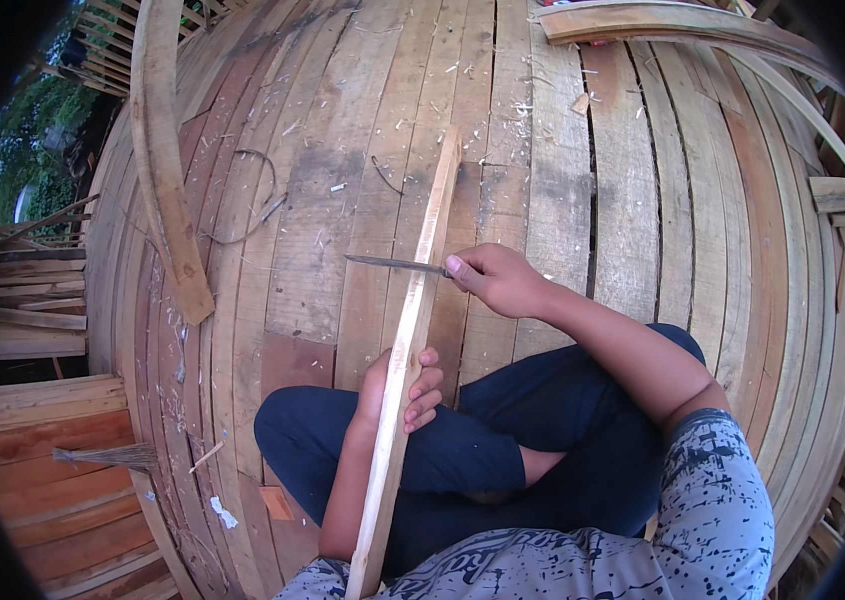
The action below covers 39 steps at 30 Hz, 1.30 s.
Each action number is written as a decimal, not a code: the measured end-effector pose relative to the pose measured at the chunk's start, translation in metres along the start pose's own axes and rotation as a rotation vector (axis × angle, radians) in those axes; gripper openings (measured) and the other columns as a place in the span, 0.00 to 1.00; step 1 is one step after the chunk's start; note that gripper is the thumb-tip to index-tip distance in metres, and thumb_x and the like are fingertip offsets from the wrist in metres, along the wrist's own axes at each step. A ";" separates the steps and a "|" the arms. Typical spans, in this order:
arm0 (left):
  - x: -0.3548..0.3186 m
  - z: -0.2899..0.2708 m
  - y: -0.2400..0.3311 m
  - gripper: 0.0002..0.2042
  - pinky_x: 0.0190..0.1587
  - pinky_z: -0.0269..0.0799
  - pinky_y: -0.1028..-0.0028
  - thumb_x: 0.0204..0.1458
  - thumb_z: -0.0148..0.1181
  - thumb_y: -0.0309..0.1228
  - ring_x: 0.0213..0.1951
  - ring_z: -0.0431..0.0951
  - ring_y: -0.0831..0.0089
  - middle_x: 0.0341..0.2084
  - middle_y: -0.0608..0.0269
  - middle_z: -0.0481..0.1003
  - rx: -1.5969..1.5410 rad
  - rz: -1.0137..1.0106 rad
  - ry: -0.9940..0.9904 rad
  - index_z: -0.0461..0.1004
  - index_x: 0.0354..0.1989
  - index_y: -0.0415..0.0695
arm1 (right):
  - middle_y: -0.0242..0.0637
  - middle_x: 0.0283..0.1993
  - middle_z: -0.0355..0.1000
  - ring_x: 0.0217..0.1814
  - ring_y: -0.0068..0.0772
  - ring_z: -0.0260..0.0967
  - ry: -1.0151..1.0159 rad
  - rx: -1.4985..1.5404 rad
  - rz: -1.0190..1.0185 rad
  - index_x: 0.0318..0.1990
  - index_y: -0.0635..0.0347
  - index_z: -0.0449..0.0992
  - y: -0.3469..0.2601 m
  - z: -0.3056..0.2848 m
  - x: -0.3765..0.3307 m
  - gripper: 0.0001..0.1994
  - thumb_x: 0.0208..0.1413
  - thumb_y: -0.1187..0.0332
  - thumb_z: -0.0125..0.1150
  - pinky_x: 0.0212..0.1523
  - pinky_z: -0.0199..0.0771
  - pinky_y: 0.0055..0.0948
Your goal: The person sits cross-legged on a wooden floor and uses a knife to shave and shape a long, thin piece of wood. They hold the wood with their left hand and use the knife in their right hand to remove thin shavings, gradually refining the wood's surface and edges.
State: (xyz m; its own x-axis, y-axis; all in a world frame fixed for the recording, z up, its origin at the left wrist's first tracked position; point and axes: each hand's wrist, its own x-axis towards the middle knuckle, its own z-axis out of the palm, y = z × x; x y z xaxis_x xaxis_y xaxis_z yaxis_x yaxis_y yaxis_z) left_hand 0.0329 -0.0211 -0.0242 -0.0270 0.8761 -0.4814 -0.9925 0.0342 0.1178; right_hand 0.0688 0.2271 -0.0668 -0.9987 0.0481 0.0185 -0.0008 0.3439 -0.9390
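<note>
On a plank floor (563, 150) littered with shavings, left hand (405, 392) grips a long wooden slat (413, 340) above the lap; right hand (503, 280) clasps a knife (398, 264) against its edge.

Pale wooden slat (405, 370), grey metal knife blade (395, 263), navy trousers (503, 440), grey shirt (713, 510) speckled dark.

A loose plank (168, 170), a small broom (108, 457) and bent wire (258, 195) lie on the wooden deck (643, 200).
</note>
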 end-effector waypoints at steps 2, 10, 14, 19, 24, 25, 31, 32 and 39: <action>0.000 -0.002 0.000 0.18 0.09 0.62 0.73 0.65 0.34 0.49 0.11 0.63 0.72 0.15 0.65 0.61 -0.003 0.001 -0.006 0.63 0.38 0.48 | 0.46 0.20 0.74 0.21 0.49 0.73 0.110 -0.509 0.146 0.25 0.64 0.79 -0.018 -0.003 -0.005 0.28 0.69 0.53 0.40 0.30 0.73 0.46; -0.001 -0.001 -0.001 0.19 0.09 0.62 0.73 0.65 0.35 0.51 0.11 0.63 0.71 0.16 0.65 0.61 -0.028 0.017 0.000 0.62 0.38 0.48 | 0.54 0.14 0.69 0.16 0.57 0.70 0.158 -0.610 0.101 0.13 0.63 0.75 -0.064 0.028 -0.023 0.27 0.62 0.58 0.45 0.24 0.73 0.50; 0.003 -0.006 0.001 0.19 0.10 0.63 0.72 0.65 0.36 0.51 0.11 0.63 0.71 0.17 0.65 0.61 -0.056 0.024 -0.051 0.62 0.39 0.48 | 0.52 0.13 0.69 0.15 0.54 0.70 0.309 -0.653 0.113 0.12 0.62 0.75 -0.046 0.017 -0.008 0.26 0.61 0.58 0.46 0.21 0.73 0.46; -0.006 -0.003 -0.005 0.17 0.11 0.63 0.71 0.66 0.36 0.49 0.12 0.64 0.71 0.17 0.65 0.61 -0.063 0.028 -0.041 0.61 0.39 0.48 | 0.50 0.11 0.67 0.13 0.52 0.69 0.270 -0.658 0.037 0.11 0.62 0.74 -0.055 0.030 -0.018 0.26 0.60 0.59 0.48 0.19 0.71 0.46; 0.000 -0.001 0.000 0.17 0.09 0.61 0.73 0.66 0.34 0.48 0.11 0.63 0.71 0.16 0.66 0.60 -0.040 0.051 -0.026 0.61 0.38 0.48 | 0.51 0.11 0.66 0.12 0.52 0.68 0.193 -0.594 0.003 0.11 0.62 0.74 -0.067 0.040 -0.023 0.26 0.59 0.58 0.48 0.18 0.71 0.48; -0.004 0.001 -0.004 0.17 0.09 0.61 0.73 0.66 0.34 0.48 0.11 0.63 0.71 0.16 0.66 0.60 -0.039 0.056 -0.014 0.61 0.38 0.48 | 0.51 0.11 0.66 0.12 0.52 0.68 0.140 -0.606 -0.015 0.11 0.62 0.73 -0.075 0.037 -0.023 0.26 0.59 0.59 0.48 0.17 0.71 0.48; 0.000 0.006 -0.011 0.17 0.08 0.60 0.74 0.65 0.35 0.48 0.10 0.62 0.73 0.14 0.66 0.60 0.053 0.010 0.043 0.62 0.37 0.48 | 0.53 0.13 0.68 0.14 0.54 0.69 0.285 -0.677 0.141 0.13 0.63 0.75 -0.039 0.001 -0.001 0.26 0.61 0.60 0.45 0.19 0.72 0.47; -0.001 0.007 -0.012 0.16 0.08 0.60 0.74 0.65 0.35 0.47 0.10 0.62 0.74 0.14 0.66 0.60 0.054 0.013 0.054 0.62 0.38 0.48 | 0.53 0.14 0.68 0.14 0.55 0.69 0.206 -0.652 0.114 0.13 0.63 0.75 -0.058 0.021 -0.014 0.26 0.61 0.60 0.45 0.19 0.72 0.47; 0.001 0.009 -0.004 0.15 0.08 0.59 0.75 0.66 0.34 0.45 0.09 0.61 0.74 0.14 0.67 0.60 0.092 0.035 0.091 0.62 0.38 0.47 | 0.54 0.12 0.67 0.14 0.57 0.69 0.344 -0.651 0.208 0.13 0.64 0.74 -0.044 0.007 -0.005 0.26 0.60 0.59 0.46 0.21 0.73 0.49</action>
State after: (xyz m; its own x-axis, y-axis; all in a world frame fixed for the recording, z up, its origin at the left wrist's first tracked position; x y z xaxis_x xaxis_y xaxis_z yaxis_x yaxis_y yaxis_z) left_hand 0.0374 -0.0159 -0.0176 -0.0762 0.8303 -0.5520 -0.9758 0.0518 0.2126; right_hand 0.0734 0.2050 -0.0283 -0.9024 0.4254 0.0695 0.3227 0.7737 -0.5452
